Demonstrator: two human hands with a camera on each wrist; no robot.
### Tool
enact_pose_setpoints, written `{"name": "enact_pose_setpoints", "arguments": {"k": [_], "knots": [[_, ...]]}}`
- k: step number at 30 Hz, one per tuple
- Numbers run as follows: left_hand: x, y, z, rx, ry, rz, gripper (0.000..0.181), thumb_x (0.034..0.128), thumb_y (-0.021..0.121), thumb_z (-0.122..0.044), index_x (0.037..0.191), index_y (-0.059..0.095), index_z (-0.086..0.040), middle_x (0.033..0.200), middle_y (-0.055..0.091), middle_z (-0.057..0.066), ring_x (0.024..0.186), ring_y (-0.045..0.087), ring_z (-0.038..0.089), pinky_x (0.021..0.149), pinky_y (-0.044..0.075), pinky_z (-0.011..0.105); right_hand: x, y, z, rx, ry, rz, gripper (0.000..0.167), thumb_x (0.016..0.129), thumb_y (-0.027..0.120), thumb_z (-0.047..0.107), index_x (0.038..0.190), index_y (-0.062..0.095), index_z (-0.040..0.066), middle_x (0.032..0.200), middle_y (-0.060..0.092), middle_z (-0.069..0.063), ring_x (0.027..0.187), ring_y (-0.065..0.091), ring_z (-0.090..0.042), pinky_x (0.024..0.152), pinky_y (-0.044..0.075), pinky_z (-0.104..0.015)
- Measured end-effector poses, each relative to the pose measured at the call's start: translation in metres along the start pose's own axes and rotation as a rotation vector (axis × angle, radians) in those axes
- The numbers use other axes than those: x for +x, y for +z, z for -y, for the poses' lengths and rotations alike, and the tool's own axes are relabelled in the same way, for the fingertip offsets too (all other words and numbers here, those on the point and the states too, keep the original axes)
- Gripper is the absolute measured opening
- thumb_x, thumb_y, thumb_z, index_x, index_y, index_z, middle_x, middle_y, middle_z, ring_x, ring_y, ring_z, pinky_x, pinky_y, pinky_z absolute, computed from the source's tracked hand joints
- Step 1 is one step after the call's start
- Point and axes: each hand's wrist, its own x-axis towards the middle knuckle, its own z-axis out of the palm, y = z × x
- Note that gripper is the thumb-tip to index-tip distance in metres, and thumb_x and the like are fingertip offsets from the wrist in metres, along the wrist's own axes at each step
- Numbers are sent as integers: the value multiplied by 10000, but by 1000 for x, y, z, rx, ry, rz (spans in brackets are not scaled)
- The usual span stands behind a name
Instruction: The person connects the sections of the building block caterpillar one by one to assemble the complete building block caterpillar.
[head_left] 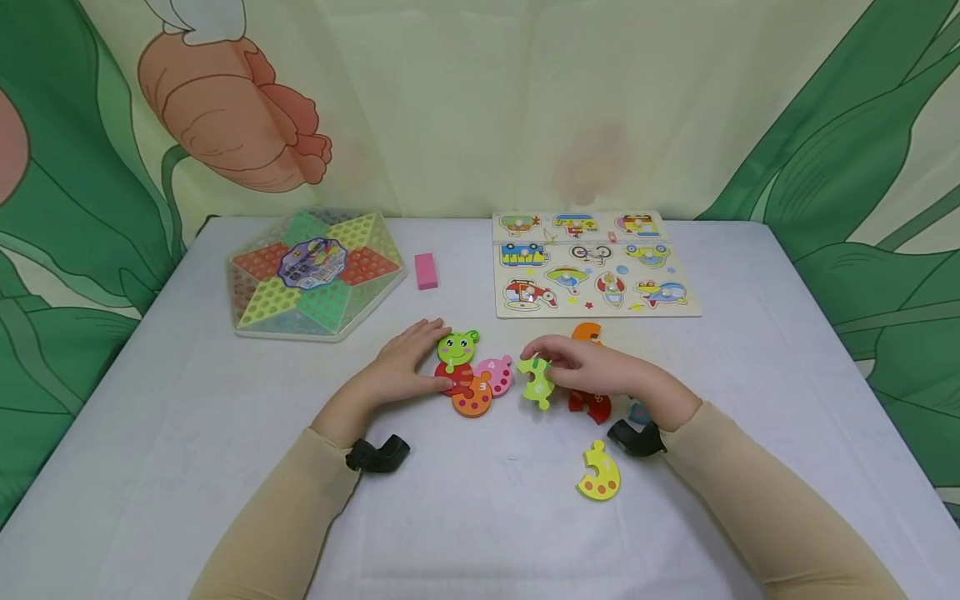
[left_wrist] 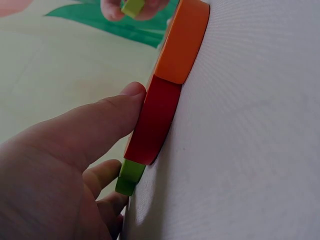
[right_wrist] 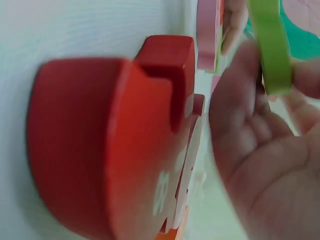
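Note:
My left hand (head_left: pixel 405 367) rests at the left side of a joined caterpillar puzzle. Its thumb (left_wrist: pixel 125 107) touches the red piece (left_wrist: pixel 155 120), and its fingers lie by the green smiling head piece (head_left: pixel 456 347). An orange piece numbered 3 (head_left: pixel 472 402) and a pink piece numbered 4 (head_left: pixel 495 375) continue the chain. My right hand (head_left: pixel 592 367) pinches a light green puzzle piece (head_left: pixel 537 385) between thumb and fingers, raised off the table just right of the pink one. Under that hand lies a loose red piece (right_wrist: pixel 135 150), its number partly blurred.
A yellow piece (head_left: pixel 600 473) lies nearer the front; orange (head_left: pixel 587 332) and blue (head_left: pixel 639 413) pieces are partly hidden by the right hand. Behind are a hexagonal board-game box (head_left: pixel 315 275), a pink block (head_left: pixel 426 272) and a vehicle peg puzzle board (head_left: pixel 592 287).

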Motion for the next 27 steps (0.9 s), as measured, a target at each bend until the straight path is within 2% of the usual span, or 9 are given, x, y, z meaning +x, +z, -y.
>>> {"name": "enact_pose_setpoints", "arguments": {"k": [5,7,11,14,18,23,27], "knots": [[0,0,0,7,-2,-1,801,763,643,-478,1428,275,-224,1525,175,16,1416,66,233,1118,103,531,0,-1,2,-35,-12,-32,312,945,415,109,1224,538,175,850,550,-51,628,503,-196,588,437,-266],[0,1,0,6,-2,-3,803,761,644,-480,1428,276,-225,1525,177,16,1416,67,234,1117,103,533,0,-1,3,-46,-7,-43,287,952,418,124,1196,558,177,817,548,-42,620,499,-194,589,436,-262],[-1,1,0,2,-1,-4,802,761,645,-479,1427,277,-228,1524,181,13,1416,68,233,1116,103,535,1,-1,2,-37,3,-54,267,923,507,161,1187,541,185,924,543,-32,679,503,-184,621,444,-261],[-1,1,-1,3,0,-3,800,763,644,-480,1427,276,-228,1524,179,11,1416,67,232,1117,102,533,3,-1,2,-29,-26,-49,372,871,596,157,1227,495,190,1054,513,-44,697,495,-178,626,450,-258],[0,0,-1,4,-2,0,798,767,641,-479,1428,275,-223,1526,174,18,1417,64,236,1119,99,528,9,-1,3,-36,-55,-42,447,844,632,143,1252,460,202,1115,466,-59,696,484,-175,626,453,-263],[0,-1,0,6,0,2,792,772,640,-468,1428,276,-214,1525,175,24,1416,65,240,1121,98,523,20,-3,8,-69,-9,-69,426,842,632,142,1232,468,184,1152,459,-72,786,521,-188,671,470,-282],[0,-1,0,5,-1,5,792,773,640,-467,1428,276,-212,1526,174,26,1416,65,242,1121,96,523,27,-1,9,-143,48,-89,405,846,623,142,1229,494,176,1136,481,-61,842,504,-183,702,456,-255]]}}
